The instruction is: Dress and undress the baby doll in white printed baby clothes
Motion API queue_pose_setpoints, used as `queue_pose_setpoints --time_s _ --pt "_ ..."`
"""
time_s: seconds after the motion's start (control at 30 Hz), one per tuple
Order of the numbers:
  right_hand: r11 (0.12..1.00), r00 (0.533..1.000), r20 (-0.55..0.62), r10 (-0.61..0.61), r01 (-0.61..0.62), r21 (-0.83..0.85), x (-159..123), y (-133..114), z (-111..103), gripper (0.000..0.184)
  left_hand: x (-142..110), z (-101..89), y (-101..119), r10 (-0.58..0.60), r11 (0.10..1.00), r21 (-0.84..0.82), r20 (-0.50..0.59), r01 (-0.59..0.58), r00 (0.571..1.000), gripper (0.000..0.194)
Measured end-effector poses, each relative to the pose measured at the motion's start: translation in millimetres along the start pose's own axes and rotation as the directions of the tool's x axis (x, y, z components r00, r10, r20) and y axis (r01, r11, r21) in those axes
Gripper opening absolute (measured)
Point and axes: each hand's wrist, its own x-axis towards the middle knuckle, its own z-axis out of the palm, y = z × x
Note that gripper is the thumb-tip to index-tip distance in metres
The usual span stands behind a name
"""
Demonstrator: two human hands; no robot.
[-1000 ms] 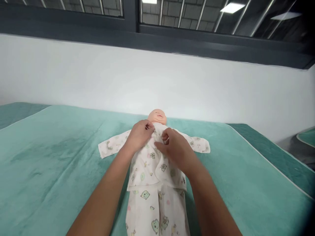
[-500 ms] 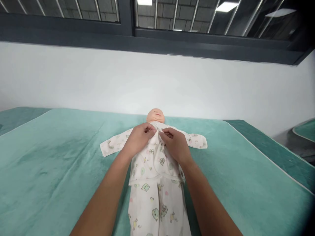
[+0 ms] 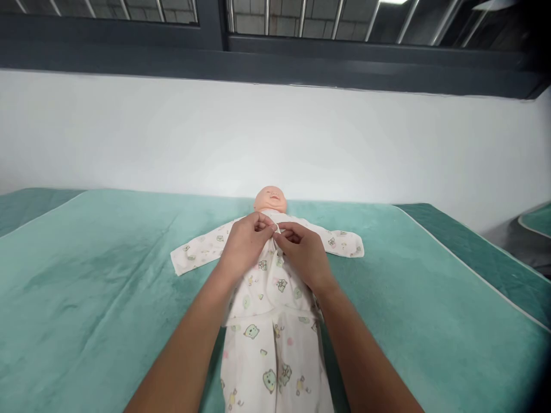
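A baby doll (image 3: 270,199) lies on its back, head toward the wall, dressed in a white baby shirt (image 3: 258,292) printed with small animals. Its sleeves spread out to both sides. Matching printed pants (image 3: 253,367) cover the legs below the hem. At the upper chest, my left hand (image 3: 246,241) pinches the shirt's front edge between thumb and fingertips. Close against it, my right hand (image 3: 303,249) pinches the other front edge. A small white fold of cloth sticks up between the fingertips; any fastener there is hidden.
A teal padded cover (image 3: 129,258) spreads under the doll, with darker teal side sections (image 3: 465,252) edged by light piping. Behind stands a white wall (image 3: 275,137) below a dark window frame (image 3: 301,63) with metal bars. Another teal-topped surface (image 3: 538,221) is at far right.
My hands have come closer together, bringing the two shirt edges to meet at the chest. The fold of cloth now rises between the fingertips. The view has shifted slightly.
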Motion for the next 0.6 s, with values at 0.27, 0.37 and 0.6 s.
queue_pose_setpoints --time_s 0.27,0.37,0.6 --pt "0.895 0.972 0.032 -0.233 0.228 -0.384 -3 0 8 0.018 0 -1.2 1 -0.002 0.993 -0.117 0.041 0.007 0.999 0.022" --pt "0.916 0.977 0.085 -0.196 0.213 -0.339 -4 1 8 0.028 0 0.4 0 -0.009 0.985 -0.173 0.07 0.021 0.998 0.02" --pt "0.966 0.987 0.127 -0.103 0.13 -0.226 -5 3 3 0.046 -1 -11.7 2 -0.028 0.997 -0.073 0.049 0.031 0.998 0.02"
